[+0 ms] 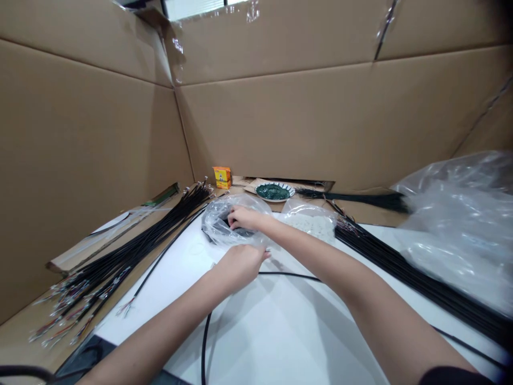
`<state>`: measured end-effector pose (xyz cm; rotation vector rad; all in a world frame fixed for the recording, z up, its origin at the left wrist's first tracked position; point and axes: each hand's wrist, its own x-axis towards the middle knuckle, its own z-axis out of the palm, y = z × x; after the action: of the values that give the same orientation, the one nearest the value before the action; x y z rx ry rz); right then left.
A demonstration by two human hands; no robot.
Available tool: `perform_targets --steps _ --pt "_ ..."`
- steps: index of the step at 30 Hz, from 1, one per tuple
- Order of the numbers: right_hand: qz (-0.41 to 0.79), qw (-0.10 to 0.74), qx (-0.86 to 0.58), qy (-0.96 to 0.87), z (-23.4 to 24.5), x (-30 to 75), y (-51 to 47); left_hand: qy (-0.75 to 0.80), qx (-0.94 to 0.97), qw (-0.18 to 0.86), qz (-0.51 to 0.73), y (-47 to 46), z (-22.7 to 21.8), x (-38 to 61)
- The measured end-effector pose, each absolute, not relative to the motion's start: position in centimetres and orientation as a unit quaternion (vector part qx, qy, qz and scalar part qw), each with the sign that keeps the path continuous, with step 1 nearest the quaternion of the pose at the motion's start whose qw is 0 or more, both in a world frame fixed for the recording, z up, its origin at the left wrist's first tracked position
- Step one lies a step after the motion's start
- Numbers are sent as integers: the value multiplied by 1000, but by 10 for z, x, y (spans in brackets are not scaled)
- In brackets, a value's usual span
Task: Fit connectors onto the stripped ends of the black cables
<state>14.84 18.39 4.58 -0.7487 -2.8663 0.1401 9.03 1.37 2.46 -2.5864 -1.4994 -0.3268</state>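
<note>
A clear plastic bag [214, 224] holding a dark coil [240, 233] is lying on the white table [256, 331]. The right hand [245, 217] is reaching into it, fingers slightly curled, grip unclear; the left hand [239, 266] is curving beside it, grip unclear. Black cable bundles [132, 251] are lying left, more [401, 272] right.

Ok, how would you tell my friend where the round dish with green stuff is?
Find the brown cardboard wall at the back. At its foot sits a round white dish with a striped rim, full of dark green bits. It is the only dish, with a small yellow box on its left.
</note>
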Motion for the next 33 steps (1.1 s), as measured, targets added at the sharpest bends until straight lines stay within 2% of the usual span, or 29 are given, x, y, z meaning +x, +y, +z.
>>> perform_targets --steps 4,9,17,24,28,33 --pt "66 64 -201 -975 46 149 188 -498 -851 112 -119 17 29 100" --pt "85 64 -209 -972 40 150 191 -492 -840 153 -167 23 30 97" --pt "140 143 -235 -951 33 158 197 -468 -839 148 -236 34 10 85" --pt "180 256 -251 -916 34 157 192 -469 -834 64 -283 31 12 84" --pt "214 349 -252 -877 44 168 177 -468 -826 -19 -313 28 16 80" --pt "307 398 -235 -832 57 222 138 -446 -805 -132 -370 23 20 78"
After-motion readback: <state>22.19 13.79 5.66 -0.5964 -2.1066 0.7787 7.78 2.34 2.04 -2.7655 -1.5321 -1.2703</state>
